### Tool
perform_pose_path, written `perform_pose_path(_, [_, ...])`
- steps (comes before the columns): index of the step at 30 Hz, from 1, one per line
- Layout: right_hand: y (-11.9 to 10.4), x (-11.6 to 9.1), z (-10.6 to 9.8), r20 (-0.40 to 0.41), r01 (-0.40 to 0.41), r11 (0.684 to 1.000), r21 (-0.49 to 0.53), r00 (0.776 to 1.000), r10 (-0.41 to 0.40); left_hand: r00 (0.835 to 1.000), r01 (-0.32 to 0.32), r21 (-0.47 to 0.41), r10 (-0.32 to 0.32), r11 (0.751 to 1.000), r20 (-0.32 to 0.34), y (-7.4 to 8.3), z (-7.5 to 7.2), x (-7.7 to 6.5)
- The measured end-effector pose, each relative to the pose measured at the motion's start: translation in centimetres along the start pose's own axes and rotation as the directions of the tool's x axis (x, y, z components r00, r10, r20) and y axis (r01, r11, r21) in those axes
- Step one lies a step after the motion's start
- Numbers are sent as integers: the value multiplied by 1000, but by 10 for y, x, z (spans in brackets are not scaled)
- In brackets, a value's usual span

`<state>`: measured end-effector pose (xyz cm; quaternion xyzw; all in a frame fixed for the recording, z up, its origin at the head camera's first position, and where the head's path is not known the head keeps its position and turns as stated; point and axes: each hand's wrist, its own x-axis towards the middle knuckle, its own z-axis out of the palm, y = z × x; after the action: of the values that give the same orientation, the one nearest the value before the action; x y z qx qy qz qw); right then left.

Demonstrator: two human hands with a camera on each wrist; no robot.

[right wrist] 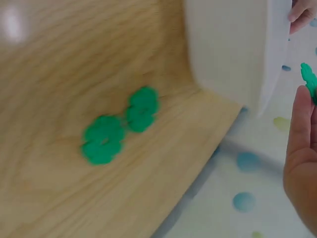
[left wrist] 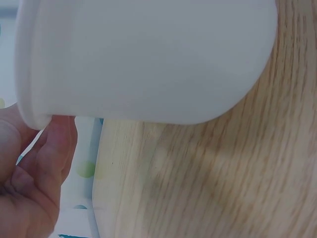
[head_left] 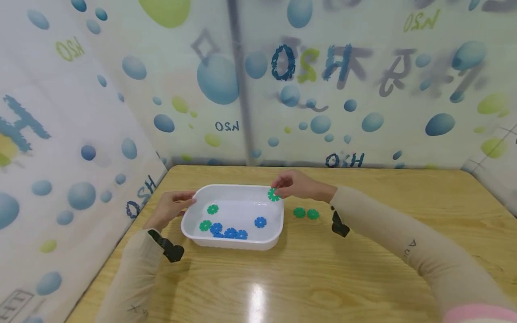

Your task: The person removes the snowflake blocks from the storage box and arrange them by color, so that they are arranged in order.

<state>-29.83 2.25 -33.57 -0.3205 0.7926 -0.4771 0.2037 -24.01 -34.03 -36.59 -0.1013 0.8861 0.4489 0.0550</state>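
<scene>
A white plastic tub (head_left: 238, 244) stands on the wooden table, holding several blue snowflake discs (head_left: 260, 222) and two green ones (head_left: 212, 209). My left hand (head_left: 171, 207) grips the tub's left rim, thumb above and fingers beneath the lip, as the left wrist view shows. At the tub's far right corner, my right hand (head_left: 298, 185) pinches a green snowflake disc (head_left: 273, 194) between thumb and fingers, just over the rim. In the right wrist view this disc (right wrist: 308, 77) stands up from the fingertips. Two more green discs (head_left: 305, 213) lie on the table right of the tub, below the right hand.
The wooden table (head_left: 343, 278) reaches back to a wall (head_left: 258, 107) printed with blue and green bubbles. Another printed wall (head_left: 81, 157) borders the table on the left. Both wrists wear black straps with a small device (head_left: 340, 225).
</scene>
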Motion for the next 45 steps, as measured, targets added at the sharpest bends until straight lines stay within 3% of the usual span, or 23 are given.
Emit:
perform_pose_path(8, [42, -52, -26, -31, -15, 999, 40, 999, 16, 1000, 12, -1, -12, 1000, 17, 3, -3, -3])
perform_pose_path(17, [80, -85, -41, -83, -1, 1000, -3, 997, 0, 1000, -11, -3, 11, 1000, 15, 3, 0, -3])
perform_pose_path(28, [100, -90, -38, -111, -14, 993, -113, 994, 2, 1000, -2, 5, 2, 1000, 1, 3, 0, -4])
perform_pose_path(45, [101, -89, -33, -207, -121, 964, -236, 976, 71, 1000, 3, 1, -3, 1000, -20, 0, 2, -1])
